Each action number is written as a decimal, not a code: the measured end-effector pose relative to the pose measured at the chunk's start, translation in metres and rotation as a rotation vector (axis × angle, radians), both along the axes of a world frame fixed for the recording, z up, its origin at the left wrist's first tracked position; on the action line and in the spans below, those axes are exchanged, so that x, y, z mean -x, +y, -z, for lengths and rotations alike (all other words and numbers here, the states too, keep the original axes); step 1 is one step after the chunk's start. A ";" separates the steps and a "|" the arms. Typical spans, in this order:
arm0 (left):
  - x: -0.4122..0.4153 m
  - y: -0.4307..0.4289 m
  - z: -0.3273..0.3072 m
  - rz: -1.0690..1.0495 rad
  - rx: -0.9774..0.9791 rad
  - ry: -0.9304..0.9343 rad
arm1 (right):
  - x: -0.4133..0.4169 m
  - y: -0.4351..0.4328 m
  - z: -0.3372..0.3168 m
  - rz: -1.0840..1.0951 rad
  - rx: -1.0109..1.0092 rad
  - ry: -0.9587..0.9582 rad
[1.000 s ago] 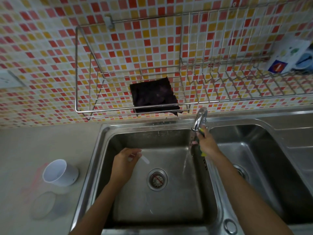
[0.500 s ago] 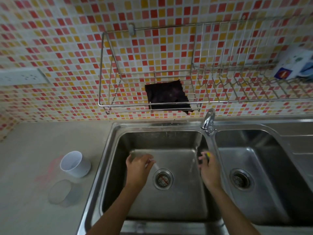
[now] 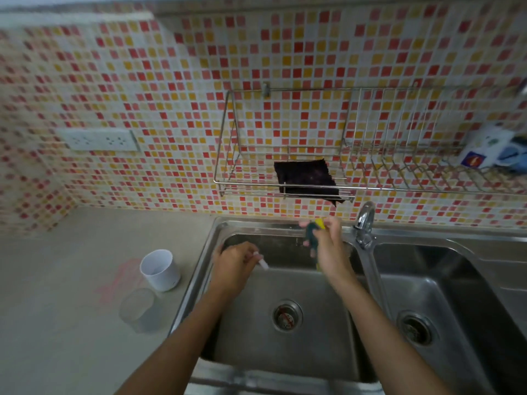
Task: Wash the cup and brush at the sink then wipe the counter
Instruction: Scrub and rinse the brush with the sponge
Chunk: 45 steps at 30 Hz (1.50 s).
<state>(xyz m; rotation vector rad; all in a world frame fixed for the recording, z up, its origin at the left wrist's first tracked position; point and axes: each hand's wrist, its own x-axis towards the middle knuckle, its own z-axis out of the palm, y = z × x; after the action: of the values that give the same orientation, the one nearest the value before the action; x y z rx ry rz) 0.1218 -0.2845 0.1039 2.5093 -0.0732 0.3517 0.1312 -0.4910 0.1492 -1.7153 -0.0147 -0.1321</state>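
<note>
Over the left basin of the steel sink (image 3: 199,269), my left hand (image 3: 232,266) is closed on a thin white brush (image 3: 261,263) whose tip pokes out to the right. My right hand (image 3: 328,252) is raised near the basin's back rim and grips a green and yellow sponge (image 3: 313,232). A white cup (image 3: 159,269) stands upright on the counter (image 3: 71,280) left of the sink. A clear cup (image 3: 139,307) sits just in front of it. No water runs from the faucet (image 3: 365,220).
A wire rack (image 3: 285,183) on the tiled wall holds a dark cloth (image 3: 306,178) above the sink. A white packet (image 3: 484,149) lies at the rack's right end. The right basin (image 3: 427,295) is beside the faucet. A wall socket (image 3: 98,139) is at left.
The water stream seen one second ago has stopped. My right hand left the faucet and moved left and up with the sponge. The view has tilted upward.
</note>
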 end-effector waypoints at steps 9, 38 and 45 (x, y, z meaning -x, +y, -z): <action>-0.012 0.050 -0.054 -0.071 0.043 -0.010 | -0.109 0.082 -0.104 -0.008 0.341 -0.260; -0.040 0.279 0.009 0.031 -0.160 0.207 | -0.022 0.255 0.085 -0.136 0.575 -0.056; -0.043 0.289 0.028 0.125 -0.135 0.208 | -0.027 0.286 0.125 -0.306 0.622 0.142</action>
<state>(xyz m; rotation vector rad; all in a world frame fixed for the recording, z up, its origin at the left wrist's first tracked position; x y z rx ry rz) 0.1650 0.0043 0.0758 2.6434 -0.1749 0.0351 0.1580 -0.2049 0.0238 -2.3137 -0.2330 0.2485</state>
